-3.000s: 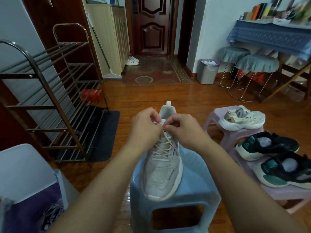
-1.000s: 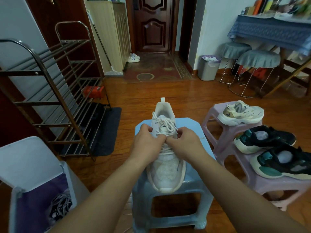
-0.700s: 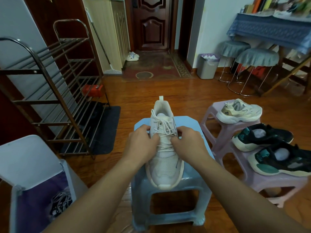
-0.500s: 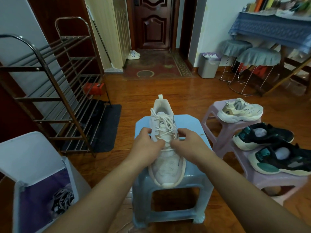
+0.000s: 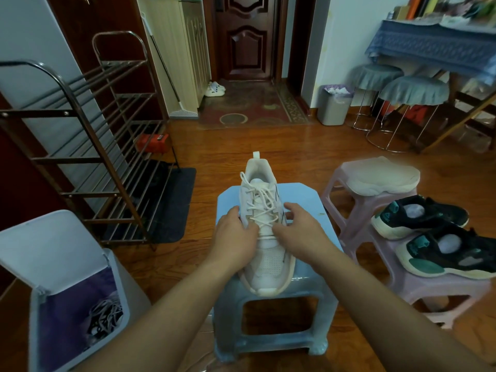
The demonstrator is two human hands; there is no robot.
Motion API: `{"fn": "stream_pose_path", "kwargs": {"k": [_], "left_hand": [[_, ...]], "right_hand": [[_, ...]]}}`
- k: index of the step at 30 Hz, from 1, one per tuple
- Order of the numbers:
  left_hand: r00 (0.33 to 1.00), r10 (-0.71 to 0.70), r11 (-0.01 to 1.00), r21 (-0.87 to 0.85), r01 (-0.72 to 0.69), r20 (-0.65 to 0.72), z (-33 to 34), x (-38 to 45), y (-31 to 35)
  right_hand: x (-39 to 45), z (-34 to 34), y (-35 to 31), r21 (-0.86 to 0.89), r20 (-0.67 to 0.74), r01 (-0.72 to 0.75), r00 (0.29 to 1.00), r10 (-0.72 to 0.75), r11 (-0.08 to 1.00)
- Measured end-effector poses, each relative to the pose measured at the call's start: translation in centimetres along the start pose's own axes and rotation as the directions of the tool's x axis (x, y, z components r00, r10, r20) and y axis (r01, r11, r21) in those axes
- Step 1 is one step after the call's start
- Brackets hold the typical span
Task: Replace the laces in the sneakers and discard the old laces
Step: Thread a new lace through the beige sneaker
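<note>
1. Two hands flank the white sneaker (image 5: pixel 264 232) standing on the blue stool (image 5: pixel 308 200), head view.
2. Left hand (image 5: pixel 236 237) grips its left side, fingers curled.
3. Right hand (image 5: pixel 302 232) rests on its right side, fingers loosely spread.
4. Old laces (image 5: pixel 106 315) lie in the bin (image 5: pixel 37 312).

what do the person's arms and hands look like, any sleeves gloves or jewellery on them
Both forearms are bare from where they enter the view: no sleeve shows. The left hand and right hand wear no gloves, and no watch, bracelet or ring is visible on the sides that face the camera.
</note>
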State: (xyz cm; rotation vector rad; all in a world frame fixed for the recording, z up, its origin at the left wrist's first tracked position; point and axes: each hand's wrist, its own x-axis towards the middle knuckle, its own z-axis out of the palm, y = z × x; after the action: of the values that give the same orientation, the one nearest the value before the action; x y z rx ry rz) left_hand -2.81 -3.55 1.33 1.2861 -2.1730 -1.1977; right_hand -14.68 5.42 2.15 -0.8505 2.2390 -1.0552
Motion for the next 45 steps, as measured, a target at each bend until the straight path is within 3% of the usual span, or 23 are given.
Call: {"fn": "stream_pose_path", "kwargs": {"k": [3, 5, 8, 10, 11, 13, 15, 16, 18, 20, 22, 24, 27, 29, 31, 33, 35, 37, 39, 41, 43, 45], "left_hand": [[0.997, -0.035, 0.985, 0.171, 0.021, 0.076, 1.2, -1.9, 0.0], [0.995, 0.029, 0.931, 0.359, -0.063, 0.099, 2.3, -3.9, 0.1], [0.972, 0.102, 0.853, 0.484, -0.195, 0.212, 0.2, -2.6, -0.6], [0.937, 0.070, 0.787, 0.558, -0.262, 0.342, -3.6, -0.1, -1.8], [0.943, 0.071, 0.751, 0.604, -0.265, 0.325, -5.5, 1.1, -2.5], [0.985, 0.146, 0.672, 0.720, -0.170, 0.096, -8.2, 2.3, -3.8], [0.972, 0.165, 0.788, 0.615, -0.029, -0.165, -8.2, 2.5, -4.3], [0.972, 0.135, 0.876, 0.482, -0.026, -0.193, -7.5, 2.3, -4.0], [0.992, 0.121, 0.957, 0.269, -0.108, -0.035, -5.5, 1.4, -3.1], [0.973, 0.159, 0.975, 0.131, -0.182, 0.167, -3.5, 0.0, -2.5], [0.954, 0.177, 0.976, 0.081, -0.202, 0.242, -1.8, -0.3, -2.5], [0.951, 0.213, 0.971, 0.057, -0.231, 0.223, -0.6, 0.0, -2.5], [0.939, 0.306, 0.943, 0.090, -0.322, 0.155, 0.5, -0.7, -0.8], [0.894, 0.391, 0.918, -0.025, -0.396, 0.217, 1.0, -1.3, 0.9], [0.837, 0.471, 0.872, -0.001, -0.490, 0.279, 1.4, -1.5, 3.1], [0.810, 0.529, 0.816, 0.110, -0.568, 0.255, 2.1, -0.2, 5.4], [0.823, 0.534, 0.801, 0.196, -0.566, 0.192, 2.8, 2.4, 8.3], [0.834, 0.526, 0.791, 0.263, -0.552, 0.168, 3.6, 5.6, 11.2], [0.821, 0.548, 0.750, 0.340, -0.567, 0.162, 5.0, 9.4, 13.4], [0.821, 0.549, 0.736, 0.377, -0.563, 0.156, 6.7, 13.1, 14.5], [0.828, 0.544, 0.746, 0.372, -0.552, 0.137, 8.5, 16.4, 15.1], [0.837, 0.536, 0.765, 0.358, -0.536, 0.109, 10.2, 19.9, 15.1]], "right_hand": [[0.0, -1.2, 0.5, 0.101, 0.089, 0.010, 0.996, -0.019, 0.995], [-0.1, -1.3, 0.8, 0.013, 0.122, 0.076, 0.990, -0.077, 0.997], [-0.5, -1.4, 1.2, -0.038, 0.150, 0.133, 0.981, -0.126, 0.990], [-0.7, -2.5, 1.6, -0.111, -0.010, 0.172, 0.985, -0.174, 0.979], [-0.5, -3.4, 1.8, -0.224, -0.132, 0.205, 0.962, -0.238, 0.953], [-0.3, -5.1, 2.2, -0.398, -0.248, 0.288, 0.881, -0.404, 0.871], [-0.3, -6.1, 2.4, -0.403, -0.160, 0.342, 0.887, -0.433, 0.849], [-0.4, -6.4, 2.6, -0.384, -0.064, 0.374, 0.901, -0.429, 0.844], [-1.0, -6.8, 3.0, -0.350, 0.121, 0.428, 0.903, -0.413, 0.834], [-1.4, -7.7, 3.3, -0.383, 0.191, 0.452, 0.892, -0.410, 0.805], [-1.4, -8.4, 3.6, -0.408, 0.236, 0.461, 0.887, -0.396, 0.788], [-1.6, -8.2, 3.6, -0.377, 0.287, 0.473, 0.877, -0.385, 0.796], [-2.0, -6.2, 3.6, -0.341, 0.202, 0.499, 0.867, -0.456, 0.797], [-2.2, -5.1, 3.3, -0.293, 0.087, 0.507, 0.859, -0.505, 0.811], [-1.9, -5.2, 3.0, -0.249, -0.021, 0.513, 0.845, -0.534, 0.822], [-1.2, -6.8, 2.3, -0.207, -0.069, 0.492, 0.855, -0.514, 0.846], [0.5, -9.1, 1.6, -0.190, -0.065, 0.480, 0.864, -0.499, 0.856], [3.0, -11.8, 1.8, -0.012, -0.096, 0.440, 0.893, -0.439, 0.898], [7.0, -14.7, 3.5, 0.144, -0.213, 0.319, 0.934, -0.286, 0.937], [13.0, -17.5, 6.9, -0.036, -0.327, 0.083, 0.941, -0.090, 0.996], [19.1, -19.1, 10.8, -0.295, -0.353, -0.165, 0.934, 0.053, 0.941], [24.5, -19.6, 13.9, -0.361, -0.375, -0.258, 0.920, 0.114, 0.896]]}}
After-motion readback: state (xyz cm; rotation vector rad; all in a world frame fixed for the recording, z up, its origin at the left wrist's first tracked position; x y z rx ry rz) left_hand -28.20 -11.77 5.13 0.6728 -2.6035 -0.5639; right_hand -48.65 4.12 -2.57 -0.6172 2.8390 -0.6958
